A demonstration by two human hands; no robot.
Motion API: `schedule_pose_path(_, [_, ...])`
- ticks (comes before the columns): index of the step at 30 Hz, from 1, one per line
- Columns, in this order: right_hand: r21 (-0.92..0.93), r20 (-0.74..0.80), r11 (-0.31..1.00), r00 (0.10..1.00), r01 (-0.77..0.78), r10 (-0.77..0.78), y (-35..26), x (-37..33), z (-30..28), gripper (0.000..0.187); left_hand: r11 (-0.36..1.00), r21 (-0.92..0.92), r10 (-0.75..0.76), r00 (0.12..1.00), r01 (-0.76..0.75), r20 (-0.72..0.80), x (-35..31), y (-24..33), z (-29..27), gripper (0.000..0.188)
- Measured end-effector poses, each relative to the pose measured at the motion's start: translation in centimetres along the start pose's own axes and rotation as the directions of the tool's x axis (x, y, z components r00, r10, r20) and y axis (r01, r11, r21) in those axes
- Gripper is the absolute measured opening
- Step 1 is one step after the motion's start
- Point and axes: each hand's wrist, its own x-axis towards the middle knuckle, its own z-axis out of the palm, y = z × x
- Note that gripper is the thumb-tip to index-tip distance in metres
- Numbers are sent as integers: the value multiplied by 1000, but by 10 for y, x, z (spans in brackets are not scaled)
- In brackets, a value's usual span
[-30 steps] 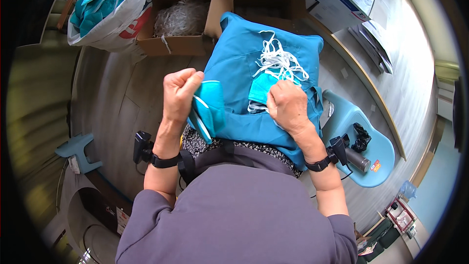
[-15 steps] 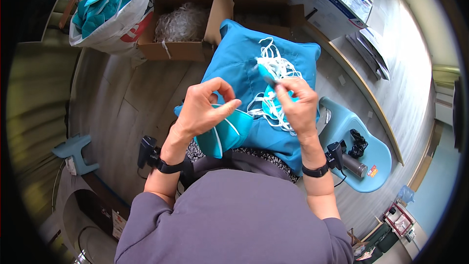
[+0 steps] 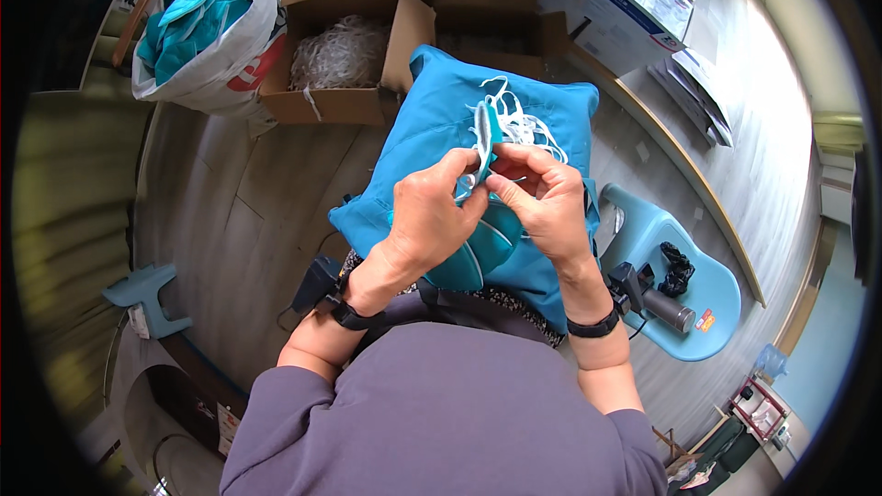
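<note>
Over the blue cushion (image 3: 390, 161) on my lap, both hands meet at a teal face mask (image 3: 493, 124), which stands on edge with its pale inner side showing. My left hand (image 3: 430, 211) pinches its lower end from the left. From the right, my right hand (image 3: 548, 202) grips the same end, thumb and fingers close together. Beneath my hands lie more teal masks (image 3: 457, 266) with white seams, partly hidden. White elastic straps (image 3: 525, 127) are heaped on the cushion just beyond my right hand.
A white bag (image 3: 243, 50) full of teal masks stands at the far left. Beside it, an open cardboard box (image 3: 340, 108) contains pale straps. To my right is a blue plastic stool (image 3: 712, 298) carrying a dark cylinder and a black bundle. A white box (image 3: 620, 32) stands at the far right.
My left hand has left the masks on my lap and moved up and right to the mask in my right hand. The right hand has come slightly lower and left.
</note>
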Motion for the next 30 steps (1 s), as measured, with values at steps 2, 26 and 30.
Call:
schedule_pose_path(2, [-146,-3,988,998,58,-59,8,0,-2,25,1000,9,-10,1000,10,11,-3,-2,1,20])
schedule_pose_path(26, [-465,224,705,842,535,-491,3,8,-7,16,629,-671,-294,919,393,263,4,-11,-36,18])
schedule_pose_path(30, [-483,266,599,758,639,-595,8,9,-1,16,709,-512,-335,870,485,362,-4,-9,-23,29])
